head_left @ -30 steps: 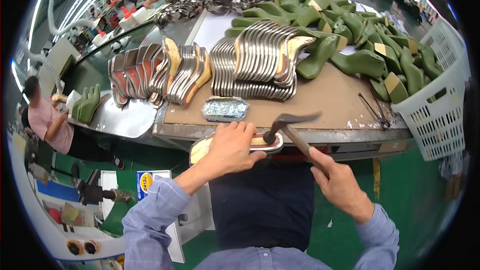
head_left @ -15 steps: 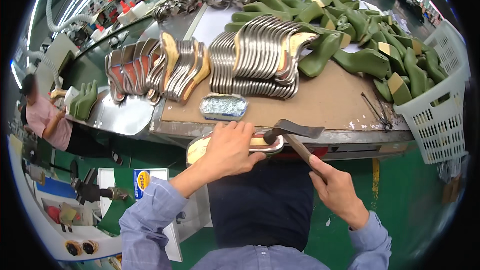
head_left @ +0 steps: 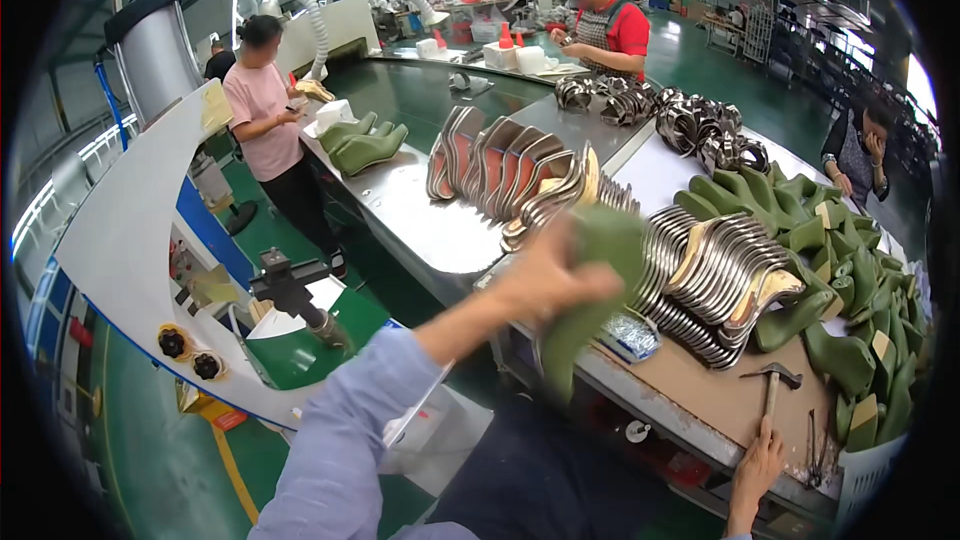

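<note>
My left hand (head_left: 535, 285) is raised over the table's near edge, its fingers wrapped round a green shoe last (head_left: 612, 265). Motion smears both, and the last's underside is hidden from me. At the lower right, my right hand (head_left: 760, 462) grips the wooden handle of a hammer (head_left: 774, 375), whose dark head lies by the tabletop. Pincers (head_left: 816, 450) lie just right of that hand. Beyond the raised last stand rows of curved, metallic-edged, sole-shaped pieces (head_left: 700, 280). A foil-topped block (head_left: 632, 337) is close to the last.
A heap of green lasts (head_left: 850, 270) covers the table's right side, with a white crate (head_left: 872, 480) at its corner. More lasts (head_left: 365, 145) stand at the far left. A white machine (head_left: 120, 230) fills the left. Co-workers in pink (head_left: 268, 110) and red (head_left: 628, 40) are across the table.
The view has swung left. My left hand has lifted the last from the table's edge, up and to the left. The hammer has come off the last and down to the tabletop at right.
</note>
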Motion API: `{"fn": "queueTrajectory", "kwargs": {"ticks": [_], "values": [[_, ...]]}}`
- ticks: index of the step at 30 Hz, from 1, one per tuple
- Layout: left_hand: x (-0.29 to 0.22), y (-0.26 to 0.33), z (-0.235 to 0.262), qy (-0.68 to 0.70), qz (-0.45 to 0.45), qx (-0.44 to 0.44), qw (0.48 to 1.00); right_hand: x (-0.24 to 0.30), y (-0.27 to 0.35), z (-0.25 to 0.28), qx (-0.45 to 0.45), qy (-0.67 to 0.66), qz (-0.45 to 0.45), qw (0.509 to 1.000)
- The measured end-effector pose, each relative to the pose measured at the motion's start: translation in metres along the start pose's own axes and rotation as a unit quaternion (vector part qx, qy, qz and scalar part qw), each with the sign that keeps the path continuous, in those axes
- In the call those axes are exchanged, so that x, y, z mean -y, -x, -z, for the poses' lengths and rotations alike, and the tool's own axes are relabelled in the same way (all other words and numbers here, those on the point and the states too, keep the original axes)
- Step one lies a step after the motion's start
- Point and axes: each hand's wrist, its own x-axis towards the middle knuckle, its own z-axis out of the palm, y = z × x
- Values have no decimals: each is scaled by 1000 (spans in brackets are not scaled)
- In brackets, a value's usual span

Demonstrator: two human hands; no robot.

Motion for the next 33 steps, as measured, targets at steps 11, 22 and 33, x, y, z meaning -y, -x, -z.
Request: {"fn": "queueTrajectory", "kwargs": {"ticks": [11,22,33], "values": [[282,15,249,-314,135,-613,713,19,-20,7,-24,-5,-9,1000],[378,-15,336,-415,226,-442,762,-40,-87,92,-78,-211,-273,935],[299,-46,317,-315,134,-347,873,12,-71,60,73,-43,-83,993]]}}
